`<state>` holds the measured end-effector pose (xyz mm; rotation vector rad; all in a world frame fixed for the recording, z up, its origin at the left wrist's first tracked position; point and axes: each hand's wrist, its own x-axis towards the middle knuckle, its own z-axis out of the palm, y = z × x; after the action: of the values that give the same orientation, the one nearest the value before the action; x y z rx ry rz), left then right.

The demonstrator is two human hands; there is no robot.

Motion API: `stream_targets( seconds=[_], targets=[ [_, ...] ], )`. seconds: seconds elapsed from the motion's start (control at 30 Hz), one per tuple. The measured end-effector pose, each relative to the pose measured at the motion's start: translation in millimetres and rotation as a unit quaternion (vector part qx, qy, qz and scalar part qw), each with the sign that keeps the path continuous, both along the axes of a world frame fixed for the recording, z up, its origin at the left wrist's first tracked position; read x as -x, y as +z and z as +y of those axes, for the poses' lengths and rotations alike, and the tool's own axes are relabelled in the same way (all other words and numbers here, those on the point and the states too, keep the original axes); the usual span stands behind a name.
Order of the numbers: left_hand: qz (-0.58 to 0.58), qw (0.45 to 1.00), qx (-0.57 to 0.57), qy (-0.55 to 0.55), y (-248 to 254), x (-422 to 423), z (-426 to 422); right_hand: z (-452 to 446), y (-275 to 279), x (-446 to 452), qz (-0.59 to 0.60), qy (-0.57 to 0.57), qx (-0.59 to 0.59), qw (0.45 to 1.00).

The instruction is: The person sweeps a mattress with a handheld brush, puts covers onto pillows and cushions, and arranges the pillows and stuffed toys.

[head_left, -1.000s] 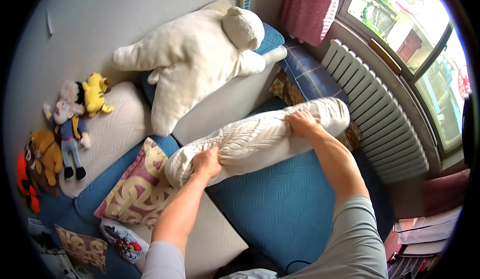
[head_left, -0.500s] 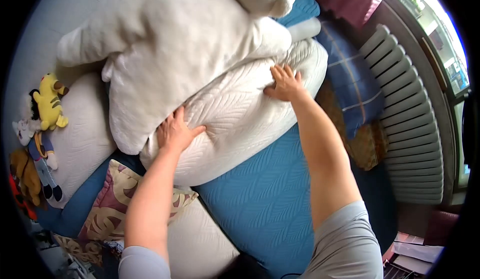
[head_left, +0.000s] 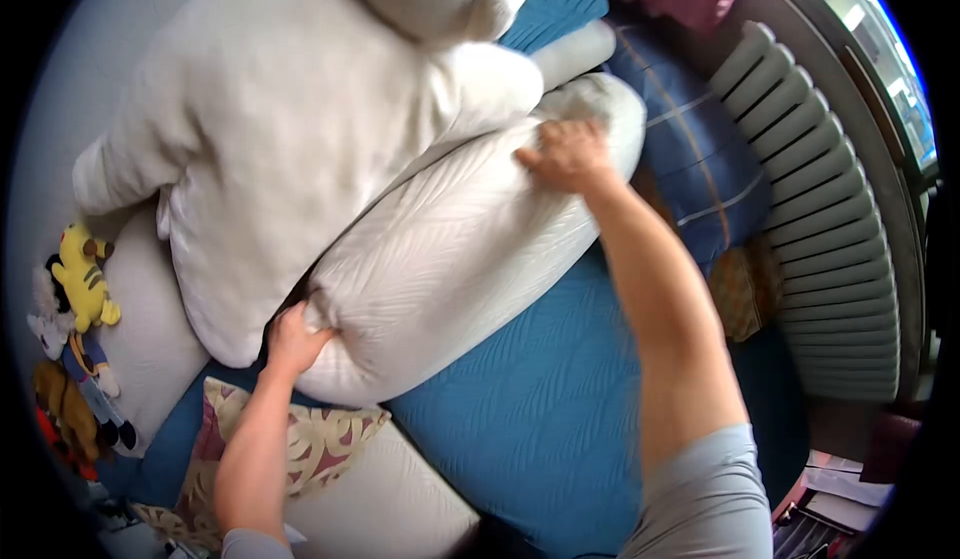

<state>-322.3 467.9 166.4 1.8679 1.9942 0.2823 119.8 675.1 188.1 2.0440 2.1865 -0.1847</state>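
Note:
A long cream seat cushion (head_left: 450, 249) with a quilted leaf pattern lies slantwise over a blue quilted sofa seat (head_left: 510, 399). My left hand (head_left: 296, 341) is closed on the cushion's lower left corner, thumb on top and fingers out of sight behind the edge. At the upper right end, my right hand (head_left: 572, 155) grips the cushion's top with bent fingers, slightly blurred. A huge white plush toy (head_left: 290, 109) leans behind the cushion, close against its far edge.
Small plush toys, one of them yellow (head_left: 85, 279), sit at the left by a pale cushion (head_left: 150, 299). A patterned pillow (head_left: 325, 444) lies near my left forearm. A blue checked pillow (head_left: 690, 139) stands beside a white radiator (head_left: 820, 249) under the window.
My left hand has moved down and left from lying spread on the cushion to grasping its corner. My right hand's fingers have curled. The cushion's surface looks smoother and its left end more exposed.

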Motion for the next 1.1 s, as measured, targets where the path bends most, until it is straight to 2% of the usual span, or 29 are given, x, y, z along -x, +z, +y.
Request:
stream_targets(
  seconds=[0.03, 0.07, 0.1, 0.13, 0.17, 0.2, 0.23, 0.3, 0.33, 0.43, 0.5, 0.53, 0.57, 0.63, 0.7, 0.77, 0.8, 0.83, 0.9, 1.0, 1.03, 1.1],
  targets=[
    [-0.006, 1.0, -0.003, -0.01, 4.3, -14.3, 0.0, -2.4, 7.1, -6.0, -0.034, -0.02, 0.04, 0.998],
    [0.065, 0.995, -0.038, -0.069, 4.9, -24.1, 1.8, -2.8, 10.7, -18.6, -0.037, -0.031, 0.045, 0.998],
    [0.085, 0.988, -0.075, -0.104, 15.0, -37.9, 4.9, 0.0, 8.6, -30.1, -0.039, -0.038, 0.051, 0.997],
    [0.064, 0.992, -0.06, -0.094, 29.4, -49.1, 9.0, 9.3, 2.8, -44.0, -0.052, -0.033, 0.015, 0.998],
    [0.06, 0.994, 0.071, -0.05, 37.3, -45.9, 19.6, 13.7, -5.7, -45.9, -0.066, -0.031, -0.016, 0.997],
    [-0.001, 0.996, 0.086, -0.019, 23.3, -26.7, 23.0, 13.2, -7.8, -26.1, -0.054, -0.023, -0.041, 0.997],
    [-0.067, 0.983, 0.154, 0.07, 12.2, -4.9, 27.8, 18.9, -7.3, -8.7, -0.043, -0.022, -0.077, 0.996],
    [-0.213, 0.976, 0.031, -0.021, -7.2, 19.2, 31.2, 46.3, -30.8, 25.4, -0.038, -0.095, -0.088, 0.991],
    [-0.197, 0.979, 0.057, -0.006, -14.2, 26.0, 29.5, 53.9, -51.1, 21.3, -0.041, -0.08, -0.128, 0.988],
    [-0.197, 0.973, 0.122, 0.013, -6.7, 10.2, 36.2, 56.5, -49.2, 10.6, -0.015, -0.06, -0.07, 0.996],
    [-0.243, 0.96, 0.142, 0.012, -0.1, 9.0, 38.2, 58.7, -45.3, 10.2, -0.032, -0.073, -0.063, 0.995],
    [-0.235, 0.958, 0.16, 0.02, 4.8, 8.0, 36.7, 59.3, -48.3, 8.5, -0.036, -0.078, -0.064, 0.994],
    [-0.161, 0.98, 0.11, 0.024, 10.4, 6.8, 31.4, 60.8, -49.3, 9.9, -0.038, -0.084, -0.065, 0.994],
    [-0.01, 0.999, 0.021, 0.028, 17.2, 4.5, 3.4, 47.1, -44.8, 11.5, -0.017, -0.064, -0.14, 0.988],
    [0.046, 0.995, -0.088, 0.028, 15.3, 4.7, -36.5, 40.1, -47.6, 13.3, 0.019, -0.037, -0.233, 0.972],
    [0.117, 0.975, -0.181, -0.05, 14.4, 2.0, -56.5, 21.6, -47.1, 27.6, 0.121, 0.041, -0.235, 0.964],
    [0.168, 0.968, -0.182, -0.05, 7.3, 0.3, -53.0, 9.6, -48.8, 40.9, 0.151, 0.061, -0.242, 0.957],
    [0.143, 0.976, -0.158, -0.037, -2.6, 5.9, -40.2, 6.0, -53.0, 49.3, 0.18, 0.079, -0.251, 0.948],
    [0.086, 0.99, -0.11, -0.016, -25.1, 16.0, -10.3, 14.3, -61.2, 51.7, 0.117, 0.076, -0.264, 0.954],
    [0.085, 0.986, -0.138, -0.028, -45.4, 22.6, -3.4, 34.6, -83.1, 54.7, 0.093, 0.061, -0.334, 0.936],
    [0.079, 0.985, -0.149, -0.028, -50.7, 25.1, -2.1, 40.6, -89.9, 52.9, 0.08, 0.051, -0.316, 0.944],
    [0.146, 0.963, -0.218, -0.064, -61.8, 28.0, 2.8, 43.3, -83.8, 59.1, 0.08, 0.025, -0.262, 0.961]
  ],
)
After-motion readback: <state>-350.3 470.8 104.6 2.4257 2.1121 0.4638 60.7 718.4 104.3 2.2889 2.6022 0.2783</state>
